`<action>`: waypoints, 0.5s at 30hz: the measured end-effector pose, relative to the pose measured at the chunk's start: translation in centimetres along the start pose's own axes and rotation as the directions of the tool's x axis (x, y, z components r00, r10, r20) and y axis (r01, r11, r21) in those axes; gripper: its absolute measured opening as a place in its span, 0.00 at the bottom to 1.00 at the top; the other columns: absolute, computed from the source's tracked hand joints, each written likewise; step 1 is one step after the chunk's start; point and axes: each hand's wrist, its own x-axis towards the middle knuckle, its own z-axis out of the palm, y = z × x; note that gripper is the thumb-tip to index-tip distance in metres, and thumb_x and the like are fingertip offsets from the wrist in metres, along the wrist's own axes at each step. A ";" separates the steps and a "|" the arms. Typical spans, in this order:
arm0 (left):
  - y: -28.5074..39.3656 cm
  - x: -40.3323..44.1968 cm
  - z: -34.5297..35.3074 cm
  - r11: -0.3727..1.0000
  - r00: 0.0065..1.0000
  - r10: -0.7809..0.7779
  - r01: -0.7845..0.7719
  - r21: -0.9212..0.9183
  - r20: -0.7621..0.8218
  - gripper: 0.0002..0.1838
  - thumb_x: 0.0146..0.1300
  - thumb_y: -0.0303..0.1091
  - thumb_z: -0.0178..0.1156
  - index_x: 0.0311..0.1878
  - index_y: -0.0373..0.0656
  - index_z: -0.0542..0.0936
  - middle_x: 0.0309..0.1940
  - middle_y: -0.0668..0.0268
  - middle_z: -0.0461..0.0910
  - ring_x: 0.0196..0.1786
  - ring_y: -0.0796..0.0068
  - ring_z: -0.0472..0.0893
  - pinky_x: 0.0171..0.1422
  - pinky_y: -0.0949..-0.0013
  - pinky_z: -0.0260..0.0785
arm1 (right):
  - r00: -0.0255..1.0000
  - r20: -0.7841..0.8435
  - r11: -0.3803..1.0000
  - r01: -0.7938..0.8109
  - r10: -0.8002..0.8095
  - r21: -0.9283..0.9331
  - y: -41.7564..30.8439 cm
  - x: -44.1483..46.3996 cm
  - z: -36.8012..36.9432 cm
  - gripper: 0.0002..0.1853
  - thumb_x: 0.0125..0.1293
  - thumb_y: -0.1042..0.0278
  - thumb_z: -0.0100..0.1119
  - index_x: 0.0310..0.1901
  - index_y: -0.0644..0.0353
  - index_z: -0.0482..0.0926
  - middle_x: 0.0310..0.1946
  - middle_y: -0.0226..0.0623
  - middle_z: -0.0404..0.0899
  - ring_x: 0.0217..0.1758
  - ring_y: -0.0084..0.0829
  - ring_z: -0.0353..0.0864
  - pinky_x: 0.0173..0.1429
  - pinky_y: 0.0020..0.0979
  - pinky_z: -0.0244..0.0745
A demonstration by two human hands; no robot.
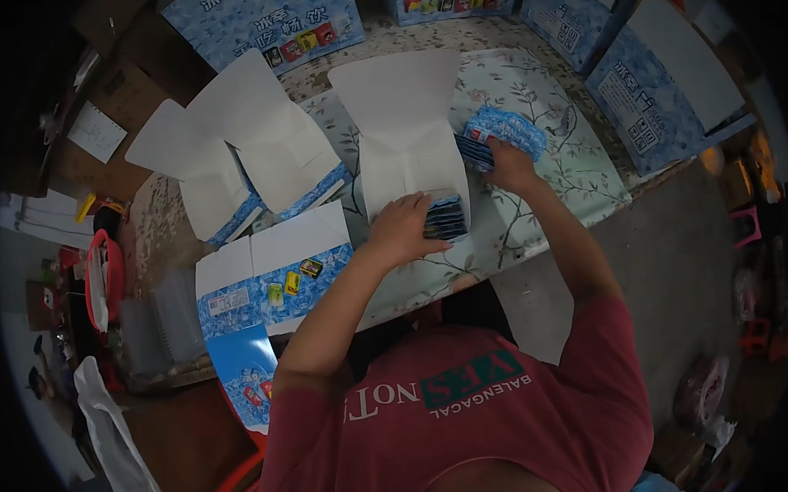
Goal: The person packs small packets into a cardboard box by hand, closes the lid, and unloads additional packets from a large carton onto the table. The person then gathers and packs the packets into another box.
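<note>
An open white-lined box point(378, 164) stands in front of me with its lid raised at the back. In its near right part is a stack of thin dark-edged packets point(445, 216). My left hand point(398, 233) lies over the box's near edge, fingers and thumb closed around that stack. To the right of the box, my right hand point(511, 170) grips another small stack of packets point(474, 152), fingers on top. Just behind it, blue packets point(513, 129) lie on the flowered cloth point(574, 183). My palms are hidden from the camera.
Two more open white boxes point(273, 150) stand to the left. Flat blue printed cartons point(304, 284) lie at the near left edge. Large blue printed boxes point(269, 29) line the back and right of the table. A red basket point(96, 278) is at far left.
</note>
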 end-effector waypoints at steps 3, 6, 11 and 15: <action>-1.1 3.3 0.3 0.993 0.938 -0.053 0.086 -0.079 0.343 0.51 0.40 0.64 0.67 0.62 0.34 0.67 0.60 0.47 0.69 0.62 0.51 0.69 0.67 0.59 0.59 | 1.000 -0.005 0.999 -0.014 0.014 0.049 0.6 -0.4 -0.4 0.39 0.42 0.60 0.70 0.59 0.59 0.66 0.44 0.51 0.77 0.46 0.47 0.79 0.48 0.43 0.75; -2.6 4.6 1.3 0.986 0.899 -0.002 0.075 -0.150 0.437 0.56 0.35 0.69 0.66 0.62 0.34 0.67 0.58 0.48 0.70 0.61 0.52 0.71 0.65 0.61 0.63 | 0.992 0.010 0.961 -0.127 0.129 0.244 1.9 -1.0 -1.2 0.39 0.41 0.61 0.70 0.58 0.60 0.66 0.45 0.51 0.77 0.48 0.48 0.78 0.50 0.43 0.74; -3.0 5.3 1.3 0.985 0.883 0.052 0.032 -0.171 0.466 0.53 0.37 0.66 0.67 0.61 0.33 0.67 0.57 0.49 0.71 0.58 0.54 0.73 0.63 0.62 0.65 | 0.996 -0.002 0.979 -0.083 0.085 0.185 2.0 -2.5 -1.9 0.40 0.41 0.60 0.70 0.59 0.60 0.65 0.48 0.51 0.76 0.50 0.49 0.78 0.51 0.43 0.74; -3.1 5.7 1.1 0.966 0.832 0.140 0.004 -0.257 0.537 0.45 0.40 0.56 0.69 0.58 0.33 0.69 0.53 0.49 0.74 0.55 0.56 0.75 0.60 0.66 0.66 | 0.991 0.051 0.984 -0.128 0.123 0.125 2.2 -1.9 -1.1 0.41 0.42 0.60 0.70 0.60 0.59 0.63 0.41 0.50 0.78 0.43 0.47 0.80 0.46 0.41 0.75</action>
